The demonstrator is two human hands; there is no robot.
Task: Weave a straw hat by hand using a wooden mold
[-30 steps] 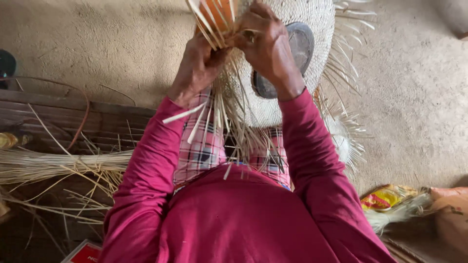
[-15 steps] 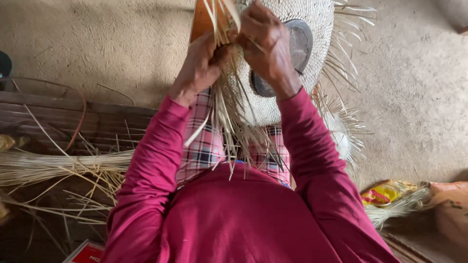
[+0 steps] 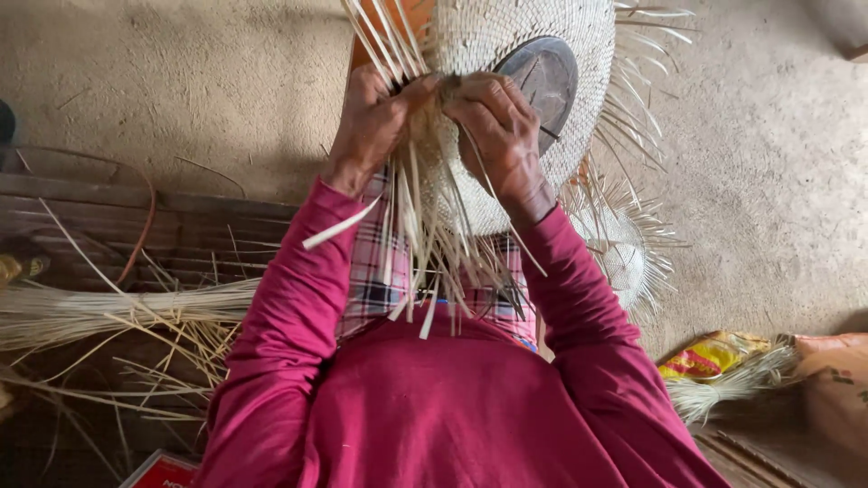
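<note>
A pale woven straw mat (image 3: pixel 506 45), round and unfinished, rests over my lap with loose strips sticking out all round its edge. A dark round disc (image 3: pixel 542 77) lies on top of it. My left hand (image 3: pixel 371 122) pinches a bunch of loose straw strips (image 3: pixel 384 41) at the near edge of the weave. My right hand (image 3: pixel 497 136) presses on the same edge, fingers curled round strips beside the left hand. Both arms wear magenta sleeves. Strip ends hang down over my checked cloth (image 3: pixel 375 271).
A bundle of long straw (image 3: pixel 99 312) lies on dark wooden boards (image 3: pixel 181 235) at the left. A second small woven piece (image 3: pixel 624 248) sits behind my right arm. A yellow packet (image 3: pixel 714 357) and a sack (image 3: pixel 836 380) lie at the lower right on the sandy floor (image 3: pixel 768 163).
Both hands have come lower and closer together on the weave's edge. The strips held by the left hand now fan upward, and more of the disc shows.
</note>
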